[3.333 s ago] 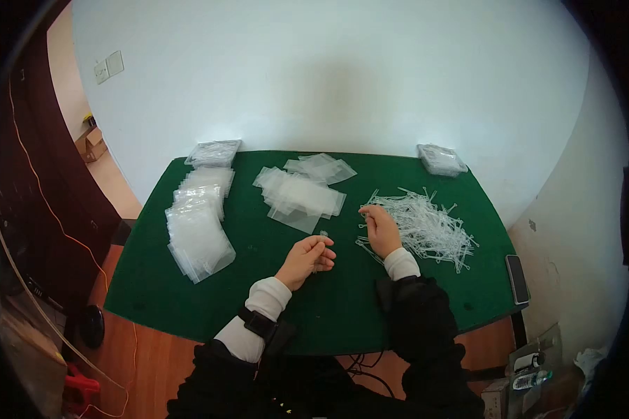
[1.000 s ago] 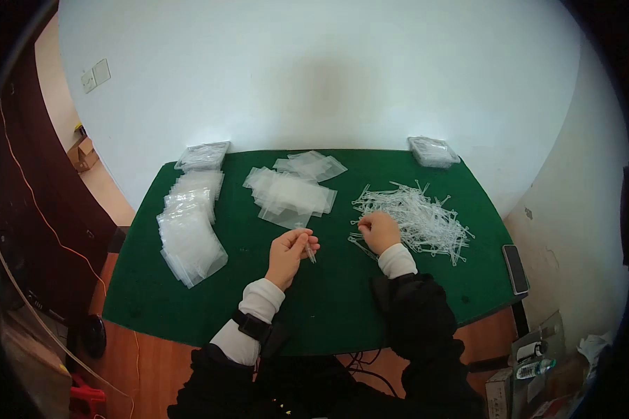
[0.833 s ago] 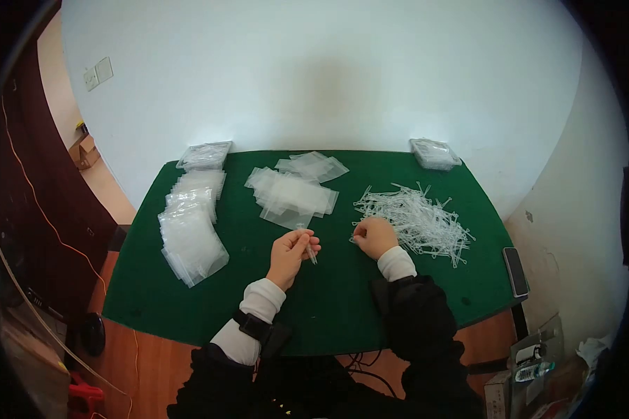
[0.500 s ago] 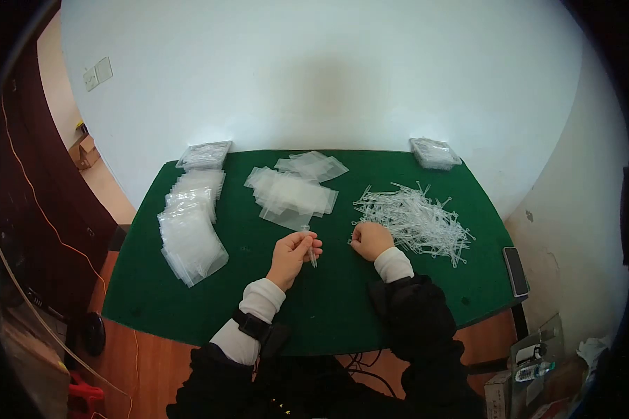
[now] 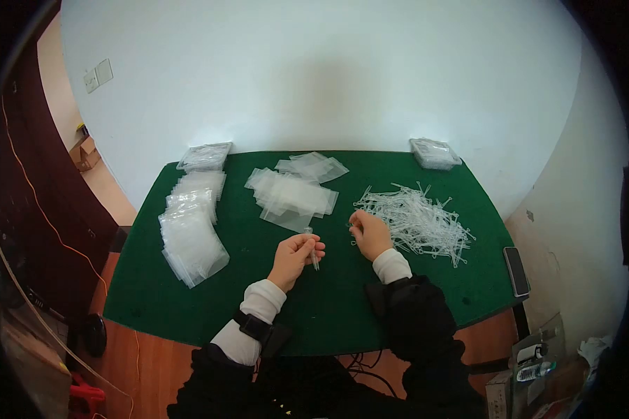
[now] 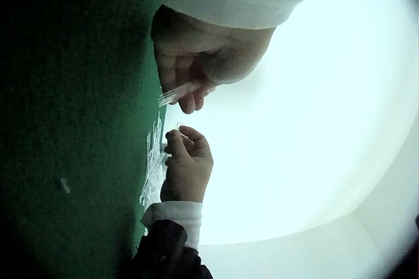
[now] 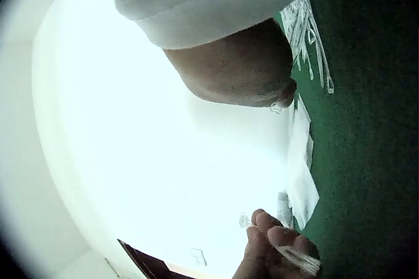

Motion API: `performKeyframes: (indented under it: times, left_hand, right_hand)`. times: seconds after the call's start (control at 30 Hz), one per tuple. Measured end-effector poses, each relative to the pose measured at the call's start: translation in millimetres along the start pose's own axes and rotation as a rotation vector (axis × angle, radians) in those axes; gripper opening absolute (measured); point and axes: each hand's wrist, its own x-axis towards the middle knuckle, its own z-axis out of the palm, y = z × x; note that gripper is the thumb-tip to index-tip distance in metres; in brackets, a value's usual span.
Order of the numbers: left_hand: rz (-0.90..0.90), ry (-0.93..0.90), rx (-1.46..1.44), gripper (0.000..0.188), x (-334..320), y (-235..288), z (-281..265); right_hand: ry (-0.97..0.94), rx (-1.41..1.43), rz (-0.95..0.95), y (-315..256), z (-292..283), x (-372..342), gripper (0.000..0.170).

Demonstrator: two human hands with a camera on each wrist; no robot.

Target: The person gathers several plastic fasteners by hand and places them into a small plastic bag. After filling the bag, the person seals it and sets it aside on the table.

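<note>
My left hand [image 5: 293, 261] holds a small bundle of clear thin plastic sticks [image 5: 315, 260] between thumb and fingers; in the left wrist view the sticks [image 6: 178, 93] poke out past the fingers. Right of it, my right hand [image 5: 372, 236] pinches a clear looped piece, its end [image 7: 277, 107] showing at the fingertips in the right wrist view. That hand is at the left edge of a loose heap of clear sticks with looped ends [image 5: 426, 222]. Clear flat bags [image 5: 293, 195] lie spread beyond the left hand.
Overlapping clear bags [image 5: 194, 241] run down the left of the green table [image 5: 244, 314]. Filled packs stand at the back left [image 5: 206, 156] and back right [image 5: 435, 153]. A phone [image 5: 516, 271] lies at the right edge. A white wall [image 5: 328, 77] rises behind the table.
Over the last second my right hand has lifted a piece from the heap's edge, drawing slightly left and then away from me. The left hand, with its bundle, has shifted slightly right.
</note>
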Motion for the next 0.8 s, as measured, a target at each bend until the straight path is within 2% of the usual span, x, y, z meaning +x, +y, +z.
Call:
performKeyframes:
  times: [0.07,0.2,0.23,0.33,0.37,0.47,0.8]
  left_hand:
    - [-0.014,-0.023,-0.024,0.022,-0.3,0.6,0.5]
    - [-0.037,-0.04,-0.04,0.022,-0.4,0.7,1.3]
    - [-0.039,-0.042,-0.04,0.022,-0.4,0.4,1.5]
    - [-0.064,-0.031,-0.042,0.022,-1.5,2.4,2.9]
    - [-0.064,-0.031,-0.042,0.022,-1.6,2.6,3.0]
    - [-0.083,-0.048,-0.035,0.022,-1.7,3.1,3.2]
    - [-0.101,-0.173,0.024,0.024,-6.5,7.7,9.0]
  right_hand:
    - [0.005,0.259,0.072,-7.8,-3.2,0.8,0.013]
    - [0.017,0.416,0.038,-5.9,1.9,1.8,0.019]
    - [0.018,0.416,0.041,-4.2,3.8,2.2,0.019]
    - [-0.027,0.811,0.111,-3.5,7.6,4.5,0.016]
    - [-0.028,0.811,0.111,-6.3,6.0,4.4,0.016]
    - [-0.231,1.18,0.348,-15.5,1.3,2.4,0.014]
    - [-0.297,1.166,0.258,-23.5,9.9,-2.4,0.014]
